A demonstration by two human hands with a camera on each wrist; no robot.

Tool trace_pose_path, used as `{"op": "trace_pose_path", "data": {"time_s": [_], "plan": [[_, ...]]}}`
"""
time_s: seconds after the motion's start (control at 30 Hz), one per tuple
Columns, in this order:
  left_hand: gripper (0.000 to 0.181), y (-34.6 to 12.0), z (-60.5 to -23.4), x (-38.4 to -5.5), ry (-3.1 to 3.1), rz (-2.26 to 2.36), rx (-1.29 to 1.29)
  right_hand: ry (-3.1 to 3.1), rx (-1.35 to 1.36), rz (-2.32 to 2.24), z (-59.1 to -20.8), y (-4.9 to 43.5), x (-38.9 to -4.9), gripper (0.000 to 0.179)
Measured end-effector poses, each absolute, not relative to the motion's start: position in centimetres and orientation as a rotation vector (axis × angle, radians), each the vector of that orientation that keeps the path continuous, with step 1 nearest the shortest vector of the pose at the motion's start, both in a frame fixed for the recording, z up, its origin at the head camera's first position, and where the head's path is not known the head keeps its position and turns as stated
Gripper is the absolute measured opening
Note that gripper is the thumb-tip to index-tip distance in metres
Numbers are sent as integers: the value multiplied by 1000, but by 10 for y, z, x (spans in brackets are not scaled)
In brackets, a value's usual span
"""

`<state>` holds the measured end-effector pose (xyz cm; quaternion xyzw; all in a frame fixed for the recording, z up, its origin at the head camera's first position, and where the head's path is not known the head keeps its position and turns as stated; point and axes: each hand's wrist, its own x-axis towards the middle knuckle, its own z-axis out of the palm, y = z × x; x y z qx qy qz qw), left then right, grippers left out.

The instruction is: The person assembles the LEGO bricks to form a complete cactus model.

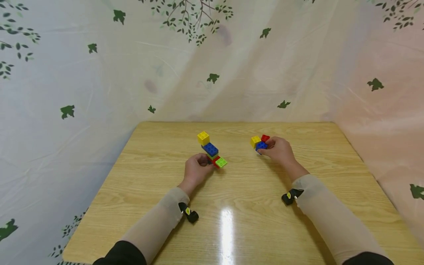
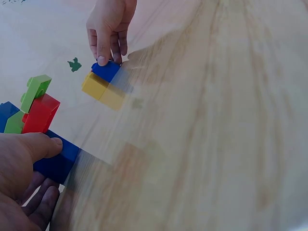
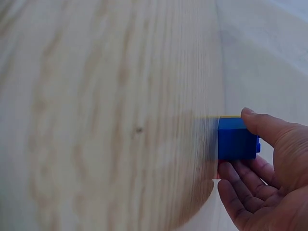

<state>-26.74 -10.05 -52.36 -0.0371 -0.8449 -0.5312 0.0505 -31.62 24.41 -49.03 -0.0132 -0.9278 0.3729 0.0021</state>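
Observation:
A stack of toy building bricks [image 1: 210, 149] stands at the table's middle: yellow on top, then blue, green and red, with a light green brick sticking out to the right. My left hand [image 1: 196, 170] grips its base, a dark blue brick [image 2: 62, 161] in the left wrist view. Further right, my right hand [image 1: 279, 151] pinches a blue brick [image 3: 237, 139] between thumb and fingers. Beside that brick sit a yellow brick [image 1: 255, 141] and a red brick [image 1: 265, 138]; whether all three are joined I cannot tell. The two groups are apart.
Both groups are on a wooden table [image 1: 251, 221], whose far edge meets a pale curtain [image 1: 185, 88] printed with leaves. A small black camera is strapped to each wrist. A bright reflection lies on the near part of the tabletop.

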Motion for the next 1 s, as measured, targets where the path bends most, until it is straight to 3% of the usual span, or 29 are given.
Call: {"op": "trace_pose_path", "data": {"time_s": [1.0], "plan": [[28, -100, -526, -268, -2563, -1606, -107, -2838, 18, 1230, -480, 236, -302, 48]]}}
